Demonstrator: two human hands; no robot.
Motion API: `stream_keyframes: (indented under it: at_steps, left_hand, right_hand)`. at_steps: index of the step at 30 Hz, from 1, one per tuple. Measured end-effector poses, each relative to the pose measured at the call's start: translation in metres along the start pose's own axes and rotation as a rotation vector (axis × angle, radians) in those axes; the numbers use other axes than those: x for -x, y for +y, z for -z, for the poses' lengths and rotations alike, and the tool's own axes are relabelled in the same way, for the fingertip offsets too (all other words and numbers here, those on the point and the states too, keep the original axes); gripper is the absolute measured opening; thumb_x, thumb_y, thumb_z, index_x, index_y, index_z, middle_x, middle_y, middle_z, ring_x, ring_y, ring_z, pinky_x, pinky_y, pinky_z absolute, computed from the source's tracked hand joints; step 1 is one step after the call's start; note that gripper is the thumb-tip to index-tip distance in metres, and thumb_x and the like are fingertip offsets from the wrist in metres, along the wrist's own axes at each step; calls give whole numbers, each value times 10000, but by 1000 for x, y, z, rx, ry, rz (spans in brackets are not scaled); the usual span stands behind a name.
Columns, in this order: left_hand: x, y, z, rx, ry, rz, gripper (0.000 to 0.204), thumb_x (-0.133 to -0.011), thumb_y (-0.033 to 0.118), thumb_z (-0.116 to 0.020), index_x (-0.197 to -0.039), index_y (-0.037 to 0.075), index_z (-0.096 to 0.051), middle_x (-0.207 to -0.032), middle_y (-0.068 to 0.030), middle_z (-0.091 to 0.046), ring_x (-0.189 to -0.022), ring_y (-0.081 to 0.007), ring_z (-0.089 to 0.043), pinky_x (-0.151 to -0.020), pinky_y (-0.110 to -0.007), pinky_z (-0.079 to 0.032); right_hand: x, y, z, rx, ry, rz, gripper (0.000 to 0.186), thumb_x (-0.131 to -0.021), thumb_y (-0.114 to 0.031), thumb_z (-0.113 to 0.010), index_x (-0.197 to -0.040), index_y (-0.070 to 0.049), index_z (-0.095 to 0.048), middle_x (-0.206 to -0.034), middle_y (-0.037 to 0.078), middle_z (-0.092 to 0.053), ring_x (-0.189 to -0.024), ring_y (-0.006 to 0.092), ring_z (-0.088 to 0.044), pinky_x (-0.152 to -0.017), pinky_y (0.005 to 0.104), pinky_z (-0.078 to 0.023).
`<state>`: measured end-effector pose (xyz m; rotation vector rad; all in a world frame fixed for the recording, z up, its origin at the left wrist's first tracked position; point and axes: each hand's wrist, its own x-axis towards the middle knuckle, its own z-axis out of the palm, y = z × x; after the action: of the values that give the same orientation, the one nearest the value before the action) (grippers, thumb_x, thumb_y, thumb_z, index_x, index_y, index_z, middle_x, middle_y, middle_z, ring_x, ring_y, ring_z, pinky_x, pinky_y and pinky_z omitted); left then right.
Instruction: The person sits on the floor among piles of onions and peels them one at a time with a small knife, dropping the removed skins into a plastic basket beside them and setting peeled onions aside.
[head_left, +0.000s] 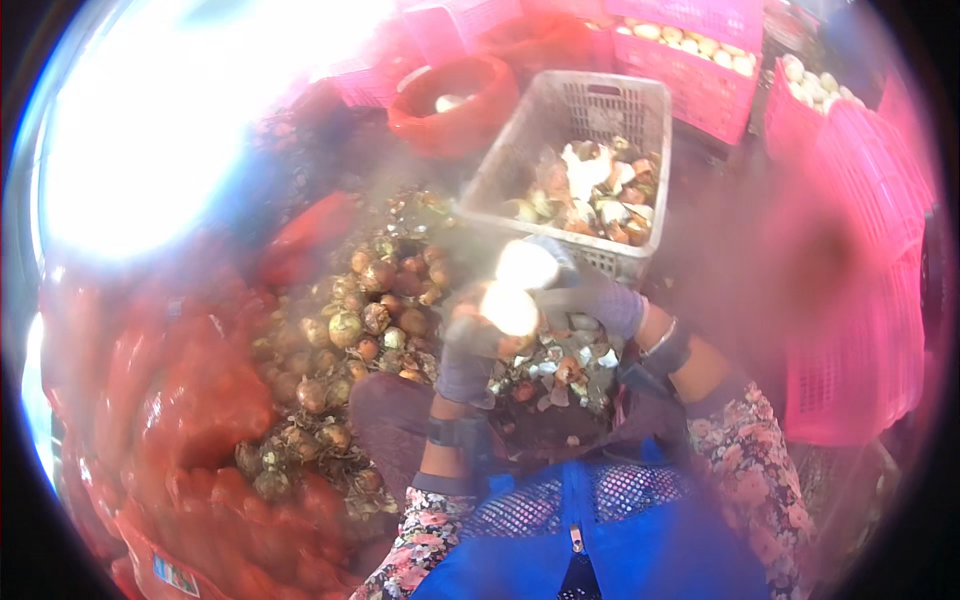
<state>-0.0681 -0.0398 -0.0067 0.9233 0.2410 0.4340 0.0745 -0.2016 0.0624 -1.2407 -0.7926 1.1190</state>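
My left hand (468, 362), in a greyish glove, is closed around a white peeled onion (510, 308), its fingers blurred. Just beyond it, my right hand (605, 300), gloved too, has its fingers wrapped about a second white peeled onion (527, 265). Both onions are overexposed and almost touch each other; whether a knife is in either hand I cannot make out. Below the hands lies a litter of onion skins and scraps (560, 375). To the left spreads a heap of unpeeled brown onions (375, 300).
Ahead stands a grey plastic crate (490, 165) with peelings and onion pieces inside. Red mesh sacks (170, 400) fill the left side. A red tub (450, 120) is at the back. Pink crates (855, 350) stand at right, and another pink crate (690, 90) holds pale onions.
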Motion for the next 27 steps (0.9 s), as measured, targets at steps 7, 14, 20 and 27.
stream_keyframes:
  at_steps: [7,14,20,27]
  left_hand:
    - [6,16,-31,48,-150,32,627,-798,412,-637,-1263,29,-465,-1204,-107,-536,-1124,-206,-532,-975,-334,-440]
    - [2,-3,-28,303,-139,82,644,-798,392,-662,-1285,31,-444,-1193,-129,-559,-1076,-242,-578,-927,-374,-494]
    - [-5,7,-34,532,-42,-11,697,-797,465,-683,-1295,41,-442,-1251,-141,-545,-1171,-319,-529,-979,-456,-475]
    - [-1,15,-27,439,-189,-94,602,-890,476,-550,-1283,27,-469,-1267,-142,-538,-1184,-262,-518,-934,-448,-482]
  right_hand:
    - [2,8,-5,-164,271,25,434,-883,-227,-580,-1222,19,-464,-532,-13,-506,-391,44,-390,-350,197,-301]
    - [-12,7,-14,-391,395,76,185,-877,-256,-616,-964,-115,-535,-567,-23,-483,-371,79,-388,-331,216,-300]
    - [-43,40,97,-382,505,512,440,-898,-454,-559,-1067,-55,-634,-568,-74,-447,-428,72,-400,-379,220,-323]
    - [-22,27,-21,-185,166,71,520,-975,-433,-427,-1300,-32,-487,-1196,58,-576,-805,128,-558,-697,207,-462]
